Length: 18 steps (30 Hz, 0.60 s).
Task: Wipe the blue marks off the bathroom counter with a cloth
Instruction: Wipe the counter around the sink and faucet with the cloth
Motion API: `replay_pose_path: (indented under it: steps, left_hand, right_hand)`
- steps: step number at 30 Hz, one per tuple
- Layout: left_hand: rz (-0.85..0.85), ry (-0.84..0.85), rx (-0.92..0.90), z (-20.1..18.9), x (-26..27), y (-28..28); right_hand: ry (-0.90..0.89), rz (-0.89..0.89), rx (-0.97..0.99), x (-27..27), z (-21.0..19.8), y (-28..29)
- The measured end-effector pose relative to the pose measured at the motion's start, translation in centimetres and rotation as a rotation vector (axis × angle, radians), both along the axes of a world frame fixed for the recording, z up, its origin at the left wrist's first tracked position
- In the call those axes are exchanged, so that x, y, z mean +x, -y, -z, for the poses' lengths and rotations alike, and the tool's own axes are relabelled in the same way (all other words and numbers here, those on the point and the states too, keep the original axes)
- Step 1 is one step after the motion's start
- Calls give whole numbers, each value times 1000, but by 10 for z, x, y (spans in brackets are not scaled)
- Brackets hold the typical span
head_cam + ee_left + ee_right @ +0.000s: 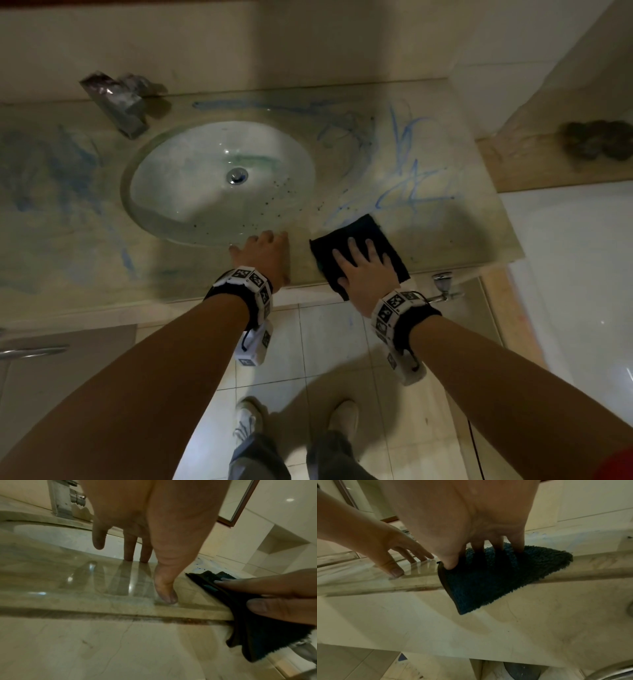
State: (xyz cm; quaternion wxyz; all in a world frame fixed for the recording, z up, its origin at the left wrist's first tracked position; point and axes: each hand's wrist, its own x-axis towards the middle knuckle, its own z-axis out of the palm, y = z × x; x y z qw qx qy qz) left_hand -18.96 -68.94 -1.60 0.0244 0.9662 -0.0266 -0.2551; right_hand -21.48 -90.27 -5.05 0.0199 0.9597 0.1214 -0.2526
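Note:
A dark blue cloth [356,240] lies on the marble counter [479,226] at its front edge, one corner hanging over. My right hand [363,267] presses flat on it with straight, spread fingers; the right wrist view shows the fingers on the cloth [488,582]. Blue marks [404,164] scrawl across the counter beyond the cloth, with more blue smears [44,178] left of the sink. My left hand [263,253] rests flat on the counter by the sink rim, its thumb [164,592] touching the stone, holding nothing.
An oval sink [222,181] with a metal drain sits in the counter's middle, and a chrome tap [116,102] stands behind it at left. A valve [443,287] sticks out under the counter's front right. A dark object [596,140] sits on a ledge at right.

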Motion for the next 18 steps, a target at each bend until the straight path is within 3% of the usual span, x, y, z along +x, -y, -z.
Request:
replay_pose_path:
  steps: [18]
  left_hand:
    - [30, 0, 37, 11, 7, -2]
  right_hand:
    - [25, -11, 63, 99, 7, -37]
